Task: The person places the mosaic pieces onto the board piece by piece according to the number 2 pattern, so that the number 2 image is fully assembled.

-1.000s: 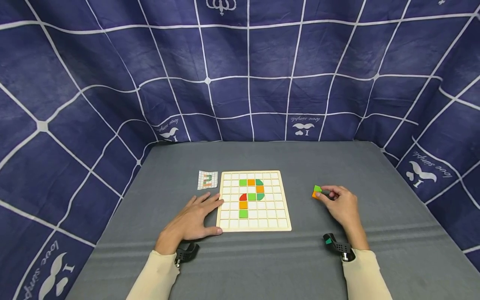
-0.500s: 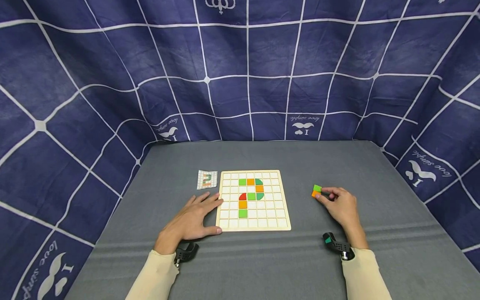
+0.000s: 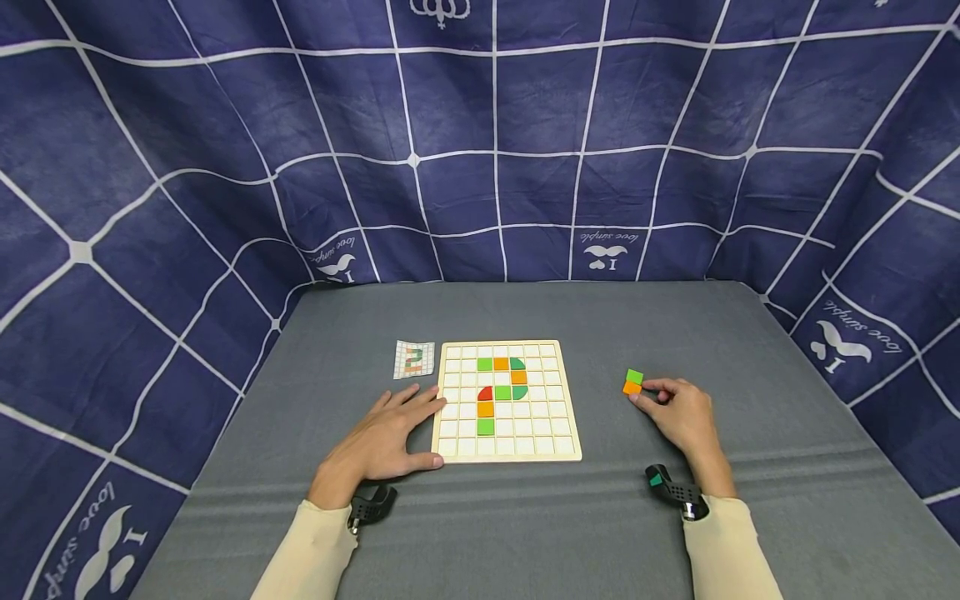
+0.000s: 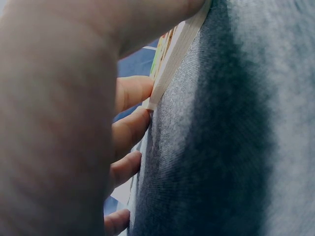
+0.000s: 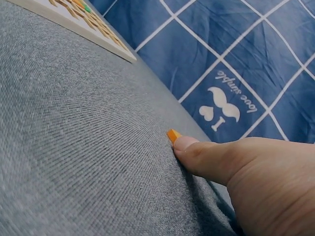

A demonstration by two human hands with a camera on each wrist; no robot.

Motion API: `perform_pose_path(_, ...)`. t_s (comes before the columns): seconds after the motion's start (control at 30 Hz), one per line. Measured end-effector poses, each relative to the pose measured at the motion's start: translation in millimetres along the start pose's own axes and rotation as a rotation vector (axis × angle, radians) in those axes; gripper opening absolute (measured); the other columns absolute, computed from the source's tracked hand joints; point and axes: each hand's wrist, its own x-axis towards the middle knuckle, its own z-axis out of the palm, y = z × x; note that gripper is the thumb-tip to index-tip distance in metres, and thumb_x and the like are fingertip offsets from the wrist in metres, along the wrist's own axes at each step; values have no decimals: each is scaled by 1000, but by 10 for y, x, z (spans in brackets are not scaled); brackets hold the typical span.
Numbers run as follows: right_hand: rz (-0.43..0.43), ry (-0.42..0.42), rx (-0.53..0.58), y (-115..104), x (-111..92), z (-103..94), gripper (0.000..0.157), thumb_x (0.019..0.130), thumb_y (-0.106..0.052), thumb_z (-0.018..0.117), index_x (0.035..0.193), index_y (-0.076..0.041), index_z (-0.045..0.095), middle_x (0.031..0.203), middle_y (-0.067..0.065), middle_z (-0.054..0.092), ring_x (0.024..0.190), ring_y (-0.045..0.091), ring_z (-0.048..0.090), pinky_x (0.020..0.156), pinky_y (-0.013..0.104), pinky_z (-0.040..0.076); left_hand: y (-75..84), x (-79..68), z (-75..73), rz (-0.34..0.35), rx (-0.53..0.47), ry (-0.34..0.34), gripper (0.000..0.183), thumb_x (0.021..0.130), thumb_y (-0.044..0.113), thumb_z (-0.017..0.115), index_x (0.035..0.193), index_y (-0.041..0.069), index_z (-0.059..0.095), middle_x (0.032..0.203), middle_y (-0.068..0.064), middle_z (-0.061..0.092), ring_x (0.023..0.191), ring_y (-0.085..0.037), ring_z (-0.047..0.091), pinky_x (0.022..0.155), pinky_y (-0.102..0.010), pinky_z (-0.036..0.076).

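My left hand (image 3: 386, 437) lies spread on the table, with its fingertips and thumb against the left edge of the wooden grid board (image 3: 532, 456). In the left wrist view its fingers (image 4: 133, 91) meet the board's pale side (image 4: 177, 54). Well right of the board, my right hand (image 3: 682, 412) pinches a small orange square tile (image 3: 632, 388) between thumb and index finger. A green square tile (image 3: 635, 376) sits directly behind the orange one, edges meeting. In the right wrist view the thumb (image 5: 197, 152) is at the orange tile (image 5: 173, 135) and hides part of it.
On the board, green, orange and red tiles, such as a red quarter-round tile (image 3: 487, 393), form a hooked figure. A small printed pattern card (image 3: 415, 360) lies left of the board's far corner. A blue checked curtain (image 3: 540, 192) surrounds the grey table (image 3: 525, 533).
The right thumb and index finger have slid slightly right and back, uncovering more of the orange tile, which now lines up more squarely with the green one. The left hand and board stay put.
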Motion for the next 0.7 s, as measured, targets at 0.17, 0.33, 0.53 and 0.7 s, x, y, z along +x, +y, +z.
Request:
perform_pose_path(0.17,-12,14,-11,21,-6,22,24,78,-24,86,93,-6,80,73,4,58,65,16,47,56,26,34,0,5,4,2,0,5,92,80,79,61,156,35,36,165,7,29,155,-30,23,123,-64,16)
perform_pose_path(0.33,-9,15,-23,20,-12,30,24,79,-24,86,92,-6,80,73,4,57,65,16,47,57,26,33,-9,5,9,-1,-7,7,92,79,79,61,156,35,36,165,7,29,155,-30,23,123,-65,16)
perform_pose_path(0.53,2,4,-27,16,-13,38,23,80,-24,85,92,-5,79,74,5,57,65,16,47,56,26,33,-5,5,6,-1,-3,8,93,79,79,61,156,34,36,165,7,30,155,-30,23,122,-65,16)
perform_pose_path(0.7,5,4,-32,25,-14,47,23,80,-24,85,91,-5,79,74,4,57,65,16,47,56,26,32,6,3,1,-2,3,4,93,79,79,61,157,34,36,165,7,30,155,-30,23,122,-65,16)
